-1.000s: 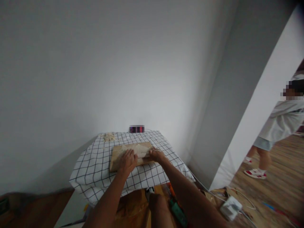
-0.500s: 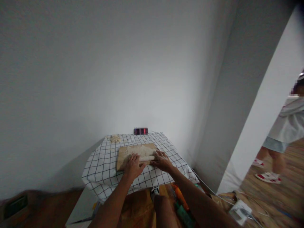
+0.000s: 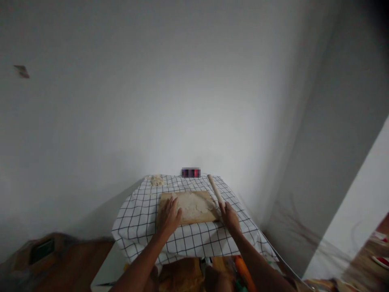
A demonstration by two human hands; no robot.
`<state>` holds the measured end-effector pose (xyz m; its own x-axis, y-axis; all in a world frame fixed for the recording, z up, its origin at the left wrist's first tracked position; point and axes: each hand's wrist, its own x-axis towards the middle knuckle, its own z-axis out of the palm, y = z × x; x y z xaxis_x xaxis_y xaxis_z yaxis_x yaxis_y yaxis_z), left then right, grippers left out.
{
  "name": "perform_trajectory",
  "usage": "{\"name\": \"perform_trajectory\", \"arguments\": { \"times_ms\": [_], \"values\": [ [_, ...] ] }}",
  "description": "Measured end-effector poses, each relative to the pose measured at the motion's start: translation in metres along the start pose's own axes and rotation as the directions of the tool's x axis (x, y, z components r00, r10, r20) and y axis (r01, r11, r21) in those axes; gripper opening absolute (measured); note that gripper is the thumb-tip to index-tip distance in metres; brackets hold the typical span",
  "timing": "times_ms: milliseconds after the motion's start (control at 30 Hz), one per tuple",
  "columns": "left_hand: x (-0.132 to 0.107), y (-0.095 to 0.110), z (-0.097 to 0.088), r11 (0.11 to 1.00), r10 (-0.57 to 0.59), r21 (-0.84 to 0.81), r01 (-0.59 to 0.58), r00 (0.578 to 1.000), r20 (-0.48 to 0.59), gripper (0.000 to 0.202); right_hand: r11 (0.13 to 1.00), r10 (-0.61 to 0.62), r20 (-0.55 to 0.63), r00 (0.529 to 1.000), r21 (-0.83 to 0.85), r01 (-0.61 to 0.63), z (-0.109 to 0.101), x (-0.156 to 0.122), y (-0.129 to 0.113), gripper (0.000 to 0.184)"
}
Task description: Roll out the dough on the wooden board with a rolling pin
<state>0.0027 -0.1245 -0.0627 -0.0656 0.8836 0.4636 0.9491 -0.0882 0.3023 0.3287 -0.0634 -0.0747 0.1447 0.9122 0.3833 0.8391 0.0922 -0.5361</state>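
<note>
A wooden board (image 3: 194,220) lies on a small table covered with a white checked cloth (image 3: 139,215). Flattened pale dough (image 3: 194,205) is spread over the board. My left hand (image 3: 168,217) rests flat with spread fingers on the board's left part, touching the dough's edge. My right hand (image 3: 229,215) is closed round the near end of a pale rolling pin (image 3: 215,188), which points away to the far right, beside the board and off the dough.
A small lump of dough (image 3: 157,180) sits at the table's far left corner. A blurred dark and red object (image 3: 191,172) stands at the far edge by the wall. A grey wall rises right behind the table. Orange and green items (image 3: 243,275) lie below the table's front.
The rolling pin lay across the dough under both hands. Now my right hand has lifted it off to the right of the board; my left hand stays on the board. The view shifted left.
</note>
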Motion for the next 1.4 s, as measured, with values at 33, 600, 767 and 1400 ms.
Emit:
{"name": "perform_trajectory", "arguments": {
  "times_ms": [33,600,767,1400],
  "values": [
    [0.007,0.001,0.000,1.000,-0.007,0.018,0.007,1.000,0.023,0.057,0.999,0.036,-0.003,0.999,0.032,-0.036,0.002,0.002,0.001,0.045],
    [0.054,0.145,0.061,0.968,0.249,-0.087,-0.237,0.952,0.180,0.043,0.961,-0.028,-0.016,0.999,-0.276,0.023,0.012,0.000,0.000,0.040],
    [0.044,0.132,0.054,0.974,0.227,-0.038,-0.224,0.960,0.162,0.037,0.964,-0.036,-0.015,0.999,-0.264,0.030,0.012,0.000,0.000,0.039],
    [0.022,0.036,0.018,0.942,-0.198,0.284,0.176,0.979,0.049,0.071,0.968,0.004,-0.002,1.000,-0.250,-0.004,0.012,-0.002,0.001,0.035]
  ]
}}
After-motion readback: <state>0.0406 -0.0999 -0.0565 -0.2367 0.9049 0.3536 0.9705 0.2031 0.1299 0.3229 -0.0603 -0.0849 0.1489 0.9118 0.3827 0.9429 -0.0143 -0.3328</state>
